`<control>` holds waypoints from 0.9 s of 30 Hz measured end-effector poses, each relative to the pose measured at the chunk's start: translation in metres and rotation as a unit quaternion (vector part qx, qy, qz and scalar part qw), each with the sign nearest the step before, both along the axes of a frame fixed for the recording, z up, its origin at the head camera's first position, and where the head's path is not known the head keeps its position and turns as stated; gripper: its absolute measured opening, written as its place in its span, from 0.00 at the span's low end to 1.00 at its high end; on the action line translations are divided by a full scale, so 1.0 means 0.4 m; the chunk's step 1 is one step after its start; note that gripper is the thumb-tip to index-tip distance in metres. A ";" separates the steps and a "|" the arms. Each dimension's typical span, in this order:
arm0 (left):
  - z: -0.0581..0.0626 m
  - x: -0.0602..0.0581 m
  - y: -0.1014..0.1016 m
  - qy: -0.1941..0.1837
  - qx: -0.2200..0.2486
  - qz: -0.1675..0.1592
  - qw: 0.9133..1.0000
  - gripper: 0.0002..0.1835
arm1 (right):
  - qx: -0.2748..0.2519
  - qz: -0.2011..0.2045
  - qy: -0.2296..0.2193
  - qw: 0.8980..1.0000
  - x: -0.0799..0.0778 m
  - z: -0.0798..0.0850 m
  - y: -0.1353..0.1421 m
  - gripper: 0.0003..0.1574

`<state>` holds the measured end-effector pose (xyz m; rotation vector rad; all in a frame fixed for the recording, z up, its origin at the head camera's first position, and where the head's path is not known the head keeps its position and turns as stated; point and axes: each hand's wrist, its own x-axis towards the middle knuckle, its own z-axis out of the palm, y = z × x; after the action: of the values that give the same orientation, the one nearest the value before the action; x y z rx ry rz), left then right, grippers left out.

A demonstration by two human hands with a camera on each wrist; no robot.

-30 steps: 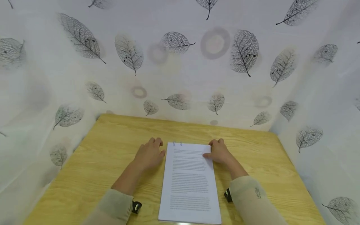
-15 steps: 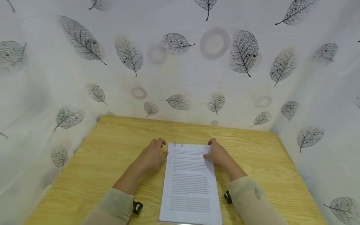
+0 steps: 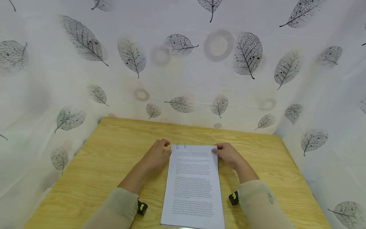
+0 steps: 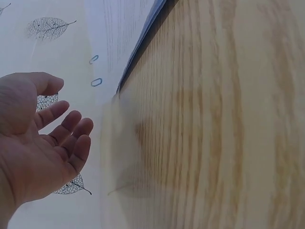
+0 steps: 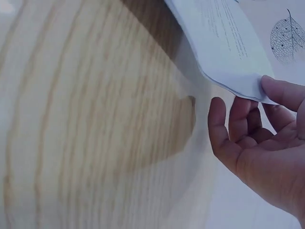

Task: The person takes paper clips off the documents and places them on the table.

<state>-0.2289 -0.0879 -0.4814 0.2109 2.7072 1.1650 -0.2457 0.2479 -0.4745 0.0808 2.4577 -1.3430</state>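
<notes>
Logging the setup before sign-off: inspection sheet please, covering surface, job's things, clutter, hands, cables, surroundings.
Surface: wooden table, light grain.
Job's things: printed papers, text up; two paper clips on the far edge, toward the left.
Clutter: nothing seen.
Hands: left hand at the papers' left edge, contact unclear; right hand pinches the far right corner.
Cables: nothing seen.
Surroundings: white leaf-print backdrop behind and on both sides.

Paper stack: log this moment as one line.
right hand pinches paper stack at far right corner; empty left hand beside left edge; two paper clips on far edge
</notes>
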 end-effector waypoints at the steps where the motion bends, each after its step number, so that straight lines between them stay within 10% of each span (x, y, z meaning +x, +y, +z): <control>1: -0.001 -0.006 0.003 0.000 0.004 0.003 1.000 0.25 | -0.013 -0.002 -0.004 1.000 0.000 0.000 0.003 0.20; 27: -0.086 -0.106 0.058 0.009 0.068 -0.027 0.997 0.16 | -0.181 -0.020 -0.048 0.982 -0.004 -0.059 0.053 0.21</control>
<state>-0.2714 -0.0646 -0.5157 0.3137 2.6206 1.3382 -0.2472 0.2691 -0.4980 0.1042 2.1079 -1.7363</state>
